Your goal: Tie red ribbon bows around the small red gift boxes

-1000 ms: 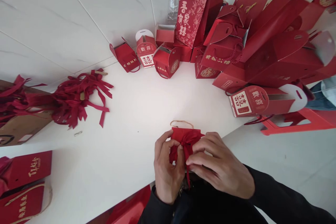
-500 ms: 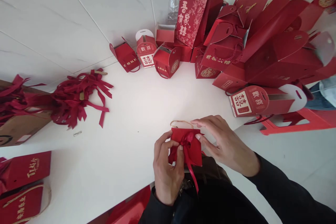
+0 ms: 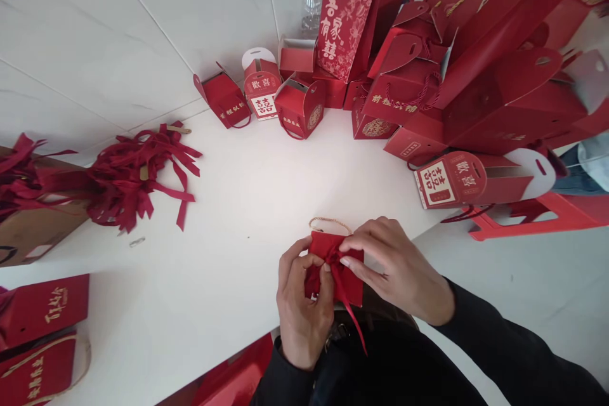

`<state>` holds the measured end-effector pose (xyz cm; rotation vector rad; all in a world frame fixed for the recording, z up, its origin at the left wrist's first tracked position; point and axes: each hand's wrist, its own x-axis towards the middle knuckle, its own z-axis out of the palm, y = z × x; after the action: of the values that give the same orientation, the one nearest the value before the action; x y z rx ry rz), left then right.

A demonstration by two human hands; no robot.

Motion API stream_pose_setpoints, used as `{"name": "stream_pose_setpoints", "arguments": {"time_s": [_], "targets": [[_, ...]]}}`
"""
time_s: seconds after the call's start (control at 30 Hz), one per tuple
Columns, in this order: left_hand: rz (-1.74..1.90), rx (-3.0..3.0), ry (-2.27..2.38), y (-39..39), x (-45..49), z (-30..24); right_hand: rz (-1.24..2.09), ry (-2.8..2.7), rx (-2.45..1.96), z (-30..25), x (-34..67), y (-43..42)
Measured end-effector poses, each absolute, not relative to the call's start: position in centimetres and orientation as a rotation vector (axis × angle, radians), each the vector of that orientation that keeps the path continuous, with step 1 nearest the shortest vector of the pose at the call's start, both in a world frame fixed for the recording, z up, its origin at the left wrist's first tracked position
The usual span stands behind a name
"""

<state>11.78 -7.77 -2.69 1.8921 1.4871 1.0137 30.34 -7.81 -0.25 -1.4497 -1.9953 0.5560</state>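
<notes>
A small red box (image 3: 353,279) with a thin gold cord handle (image 3: 330,221) is at the table's front edge, close to my body. Across its face lies a dark red ribbon (image 3: 343,292), gathered in a bow or knot, with one long tail hanging toward my lap. My left hand (image 3: 304,298) pinches the ribbon at the knot's left side between thumb and forefinger. From the right, my right hand (image 3: 399,266) closes thumb and forefinger on the ribbon by the knot. The fingers partly hide the knot.
Red gift boxes (image 3: 299,108) line the wall, with a larger pile (image 3: 504,95) at right. A clear bottle (image 3: 311,0) stands behind them. Dark red ribbons (image 3: 128,184) drape over a cardboard box (image 3: 57,228) at left. Red stools (image 3: 537,216) show beyond the table (image 3: 200,304).
My right hand has moved left from the box's right edge, and its fingers have closed on the ribbon by the knot. My left hand keeps its pinch.
</notes>
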Motion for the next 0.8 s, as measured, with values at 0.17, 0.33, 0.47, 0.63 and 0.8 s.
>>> {"name": "stream_pose_setpoints", "arguments": {"time_s": [0.17,0.33,0.47,0.63,0.8], "targets": [[0.992,1.814,1.508,-7.9,11.7,-2.9,0.578,-1.880,-1.523,-0.7,30.2,-8.5],[1.029,1.819,1.507,-8.1,11.9,-3.0,0.563,-1.828,-1.591,-0.7,30.2,-9.4],[1.044,1.784,1.544,-8.5,11.9,-2.9,0.561,-1.716,-1.705,-0.8,29.8,-10.0],[1.022,1.618,1.543,-9.3,11.6,-2.8,0.668,-1.587,-1.789,-1.3,29.7,-9.9],[1.047,1.418,1.547,-9.8,11.8,-3.0,0.709,-1.524,-1.815,-1.9,29.8,-9.8]]}}
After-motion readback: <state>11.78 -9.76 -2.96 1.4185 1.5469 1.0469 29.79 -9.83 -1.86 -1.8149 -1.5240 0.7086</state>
